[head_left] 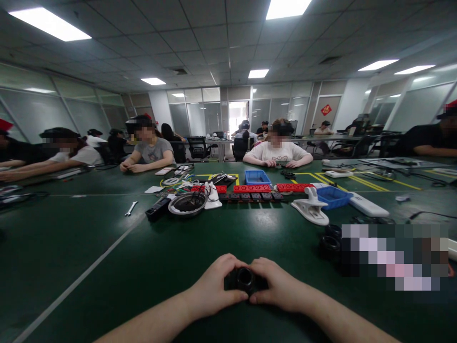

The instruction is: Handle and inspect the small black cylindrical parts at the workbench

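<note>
A small black ring-shaped part (245,278) with a round opening facing up is between my hands, low in the middle of the head view. My left hand (217,285) curves around its left side, thumb in front and fingers behind. From the right, my right hand (276,286) closes around it in the same way. The fingertips of both hands nearly meet at the part. More dark material shows beside the ring, but its shape is hard to make out. Two similar black rings (330,243) lie on the green table (171,257) to the right.
Beyond my hands are a metal bowl (188,204), a wrench (131,208), red power strips (252,188), blue trays (257,177), a white clamp (311,207) and a white bar (368,205). A blurred patch covers the right side. Several people sit across the table.
</note>
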{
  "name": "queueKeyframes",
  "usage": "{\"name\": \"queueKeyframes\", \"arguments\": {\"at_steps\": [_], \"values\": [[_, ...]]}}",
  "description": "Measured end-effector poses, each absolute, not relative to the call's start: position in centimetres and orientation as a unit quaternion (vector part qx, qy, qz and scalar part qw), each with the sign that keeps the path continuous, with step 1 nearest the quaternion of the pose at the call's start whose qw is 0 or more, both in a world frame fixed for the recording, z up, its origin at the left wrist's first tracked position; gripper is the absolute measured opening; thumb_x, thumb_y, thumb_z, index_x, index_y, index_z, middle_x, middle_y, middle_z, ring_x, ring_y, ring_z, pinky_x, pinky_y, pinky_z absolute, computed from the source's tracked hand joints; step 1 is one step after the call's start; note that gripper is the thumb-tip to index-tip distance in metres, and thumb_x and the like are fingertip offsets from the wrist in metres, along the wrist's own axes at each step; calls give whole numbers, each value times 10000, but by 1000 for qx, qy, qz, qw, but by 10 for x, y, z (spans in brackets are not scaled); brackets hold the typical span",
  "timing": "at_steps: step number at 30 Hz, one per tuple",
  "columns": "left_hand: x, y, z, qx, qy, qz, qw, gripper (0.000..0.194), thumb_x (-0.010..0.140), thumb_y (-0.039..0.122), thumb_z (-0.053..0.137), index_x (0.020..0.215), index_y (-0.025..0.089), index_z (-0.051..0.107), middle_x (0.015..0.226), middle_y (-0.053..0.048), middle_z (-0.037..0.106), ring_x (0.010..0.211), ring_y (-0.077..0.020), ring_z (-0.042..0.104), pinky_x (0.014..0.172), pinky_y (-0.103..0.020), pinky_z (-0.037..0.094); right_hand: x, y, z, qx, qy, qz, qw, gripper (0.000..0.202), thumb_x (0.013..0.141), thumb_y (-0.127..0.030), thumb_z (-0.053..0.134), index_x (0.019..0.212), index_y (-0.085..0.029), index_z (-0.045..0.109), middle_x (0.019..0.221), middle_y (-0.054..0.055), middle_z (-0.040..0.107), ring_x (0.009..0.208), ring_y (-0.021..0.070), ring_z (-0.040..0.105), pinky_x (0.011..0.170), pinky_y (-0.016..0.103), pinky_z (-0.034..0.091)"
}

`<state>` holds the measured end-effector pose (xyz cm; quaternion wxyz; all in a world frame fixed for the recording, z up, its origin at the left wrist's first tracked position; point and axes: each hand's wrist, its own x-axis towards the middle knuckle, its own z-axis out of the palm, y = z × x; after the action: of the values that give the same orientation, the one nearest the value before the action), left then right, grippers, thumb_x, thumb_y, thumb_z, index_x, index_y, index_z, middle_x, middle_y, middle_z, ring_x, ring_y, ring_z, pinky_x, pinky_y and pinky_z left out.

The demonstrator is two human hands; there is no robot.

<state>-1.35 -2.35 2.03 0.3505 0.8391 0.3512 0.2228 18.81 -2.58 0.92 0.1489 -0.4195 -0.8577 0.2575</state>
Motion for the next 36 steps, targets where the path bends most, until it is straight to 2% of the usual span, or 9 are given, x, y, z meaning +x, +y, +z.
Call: {"name": "queueKeyframes", "arguments": {"at_steps": [4,7,12,17,22,26,36], "values": [[-10,-26,17,826,370,245,348,380,656,173,701,1011,219,573,951,-12,532,888,-191,506,773,-273,406,182,-26,4,-474,-835,239,146,381,542,-380,774,796,-161,595,750,7,568,703,171,497,589,242,349],[-7,-27,16,814,403,259,329,370,645,174,707,988,204,573,935,-17,537,892,-201,505,780,-287,403,174,-29,2,-528,-815,188,147,396,548,-444,742,756,-159,565,729,19,560,659,171,493,542,241,326],[-4,-29,17,809,421,264,315,361,648,160,696,985,196,572,927,-20,538,890,-206,504,781,-297,402,168,-35,3,-537,-817,143,153,421,582,-498,697,790,-155,566,771,53,588,705,209,520,610,294,371],[-9,-25,21,828,372,242,343,379,668,165,693,1026,210,573,955,-18,535,902,-200,502,797,-291,402,178,-36,11,-466,-843,210,168,563,574,-404,742,1054,-182,548,964,60,602,868,238,525,755,337,387],[-15,-20,19,839,329,234,364,438,683,151,685,1091,238,549,1006,-17,523,934,-192,501,822,-285,398,189,-30,15,-417,-859,258,146,351,632,-264,716,953,-185,596,898,30,589,847,208,510,748,308,385],[-15,-20,18,837,324,232,374,433,697,157,682,1098,247,548,1009,-18,522,934,-188,503,821,-279,400,191,-24,10,-401,-862,270,154,282,641,-253,719,889,-180,605,837,7,571,799,181,504,710,271,379],[-8,-24,15,821,380,249,347,364,662,149,697,1001,216,584,933,-14,541,893,-197,513,779,-281,407,182,-24,3,-480,-825,250,164,373,554,-380,759,801,-167,578,747,-6,563,687,158,499,567,226,337]]}}
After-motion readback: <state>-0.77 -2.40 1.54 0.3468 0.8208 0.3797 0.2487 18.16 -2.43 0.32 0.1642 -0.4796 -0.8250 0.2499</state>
